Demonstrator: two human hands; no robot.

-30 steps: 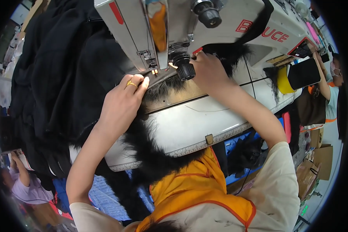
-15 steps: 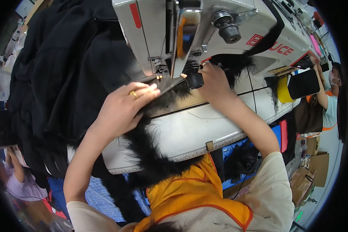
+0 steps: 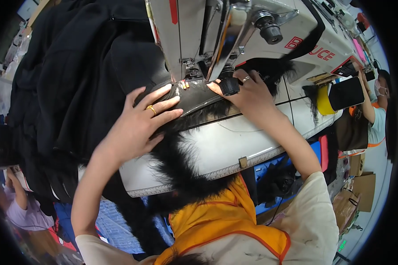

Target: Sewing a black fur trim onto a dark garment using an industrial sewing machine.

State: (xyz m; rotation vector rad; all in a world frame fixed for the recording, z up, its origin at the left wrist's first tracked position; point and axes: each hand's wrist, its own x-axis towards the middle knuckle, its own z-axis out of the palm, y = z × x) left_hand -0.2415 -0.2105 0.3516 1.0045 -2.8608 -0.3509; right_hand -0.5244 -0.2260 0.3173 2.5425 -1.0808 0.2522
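Observation:
My left hand (image 3: 139, 117), wearing a gold ring, lies with fingers spread on black fabric (image 3: 193, 98) just left of the sewing machine's (image 3: 292, 46) needle area. The fabric lies flat and shiny under the presser foot (image 3: 191, 73). On the right, my right hand (image 3: 254, 97) rests on the work, its thumb side reaching toward the foot and its fingers apart. A black knob (image 3: 230, 86) hides part of those fingers. Black fur trim (image 3: 177, 163) runs from beneath my left hand over the table's front edge toward my lap.
A large heap of black garments (image 3: 70, 79) covers the left of the white machine table (image 3: 216, 148). A measuring tape (image 3: 199, 174) follows its front edge. At the right stands a yellow and black roll (image 3: 336, 97). Other people (image 3: 376, 110) are at both sides.
My left fingers have spread and flattened onto the fabric, where they were bunched before. The fabric by the foot now lies smoother. My right fingers have opened out, and the view has shifted slightly.

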